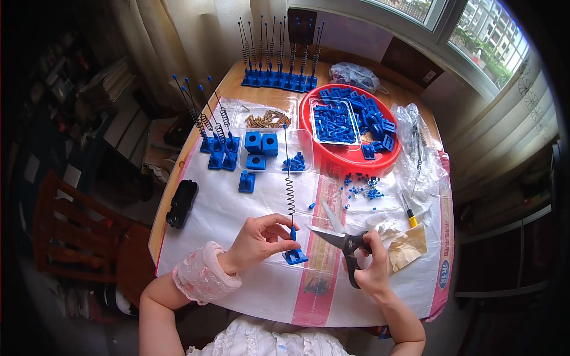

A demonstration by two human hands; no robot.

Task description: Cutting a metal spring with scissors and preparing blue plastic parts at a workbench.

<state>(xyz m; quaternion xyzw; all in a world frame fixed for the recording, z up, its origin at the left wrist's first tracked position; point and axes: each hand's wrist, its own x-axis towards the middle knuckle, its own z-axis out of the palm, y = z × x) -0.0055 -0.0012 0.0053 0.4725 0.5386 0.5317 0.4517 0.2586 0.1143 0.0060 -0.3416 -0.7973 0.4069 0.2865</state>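
Note:
My left hand [261,240] pinches the blue stem of a spring antenna [290,196], a black coiled wire with a small blue tip. Its blue square base [295,256] rests on the table covering, and the wire stands upright. In my right hand [373,267] is a pair of black-handled scissors [344,240], fingers in the handle loops. The blades are spread apart and point toward the antenna's stem, a short way to its right. A lone blue base piece [247,182] and a small blue cap [312,206] lie beyond my hands.
A red basin [380,161] holds many blue parts. Clear trays hold brass screws [268,119] and blue blocks [256,161]. Finished-looking antennas [279,77] stand at the back and left. Small blue caps [368,188], a yellow-handled tool [411,216] and a black case [182,203] lie around.

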